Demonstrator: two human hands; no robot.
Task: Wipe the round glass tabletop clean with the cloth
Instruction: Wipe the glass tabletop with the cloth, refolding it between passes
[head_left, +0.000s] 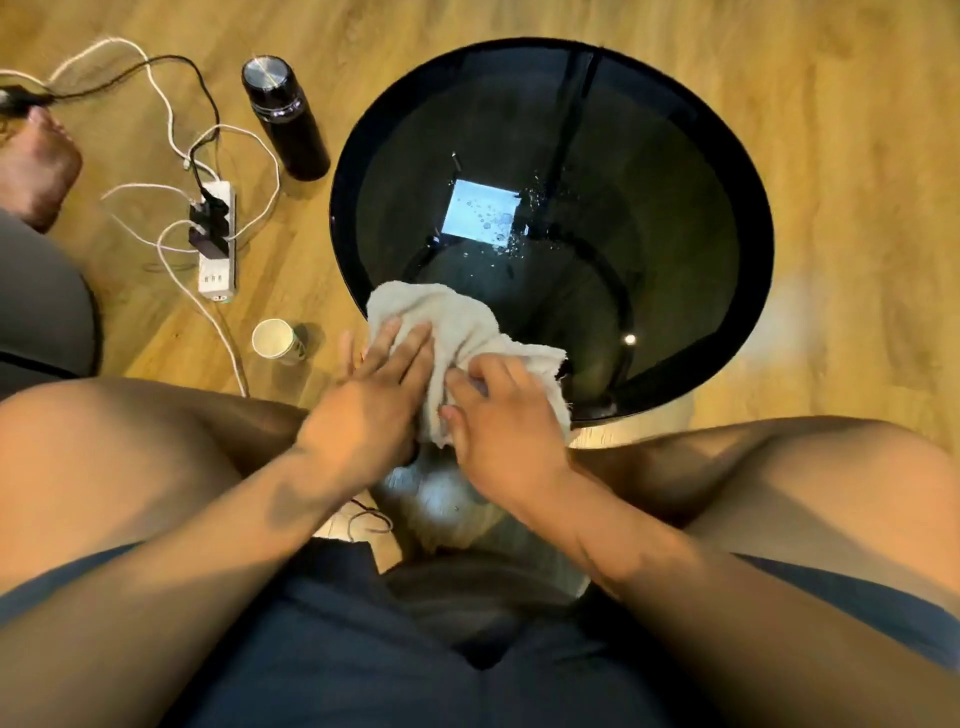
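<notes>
A round dark glass tabletop (675, 171) with a black rim stands on the wooden floor in front of me. Water droplets lie near its middle, around a bright square reflection. A crumpled off-white cloth (462, 322) lies on the near left edge of the glass. My left hand (374, 395) presses flat on the cloth's left side, fingers spread. My right hand (498, 415) grips the cloth's near right part with curled fingers. The cloth's near end hangs over the rim between my hands.
Left of the table on the floor stand a black flask (285, 117) and a white paper cup (275, 340). A white power strip (215, 241) with plugs and tangled cables lies further left. Another person's foot (39, 166) shows at the far left. My knees flank the table's near edge.
</notes>
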